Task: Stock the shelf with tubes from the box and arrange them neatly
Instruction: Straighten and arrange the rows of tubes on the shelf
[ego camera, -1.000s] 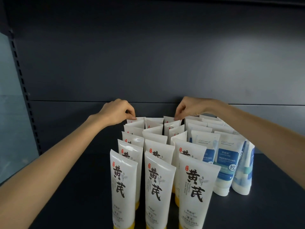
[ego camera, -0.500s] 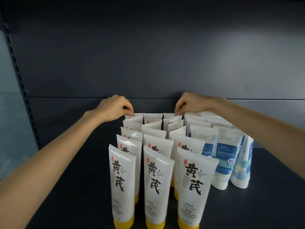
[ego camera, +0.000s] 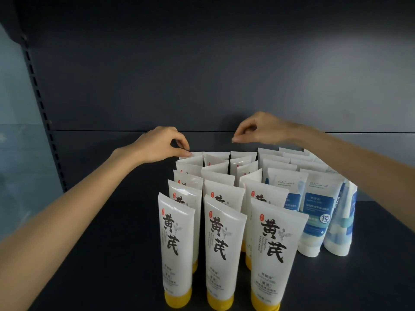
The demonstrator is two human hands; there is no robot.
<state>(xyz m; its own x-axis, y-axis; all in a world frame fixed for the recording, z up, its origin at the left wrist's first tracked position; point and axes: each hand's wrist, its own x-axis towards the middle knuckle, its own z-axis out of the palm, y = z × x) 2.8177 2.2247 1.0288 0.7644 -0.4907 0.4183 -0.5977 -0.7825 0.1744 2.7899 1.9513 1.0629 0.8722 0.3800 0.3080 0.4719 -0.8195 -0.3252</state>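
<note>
1. Two grips are at the back row. The left grip (ego camera: 164, 145) pinches, thumb against forefinger, the crimped top edge of the rearmost white plastic tube (ego camera: 195, 154) in the left column. The right grip (ego camera: 260, 130) hangs just above the rear tubes with its fingers curled together, holding nothing that shows.
2. The pinched tube stands on its cap and is held only at its top edge. A sideways tug would likely tip it rather than slide it.
3. It stands among the white yellow-capped tubes with black characters (ego camera: 177, 243), which are packed in three close columns. One falling forward could topple the rest like dominoes. Several in the middle column already sit askew, so they look the least steady.
4. The right forearm passes over the white-and-blue soft tubes (ego camera: 318, 212). The outermost white-and-blue tube (ego camera: 341, 225) leans on its neighbour. A low elbow could sweep it over.
5. Everything stands on the dark grey metal shelf (ego camera: 101, 254), with the front row near its edge. A collapse forward might send tubes off. The box is not in view.
</note>
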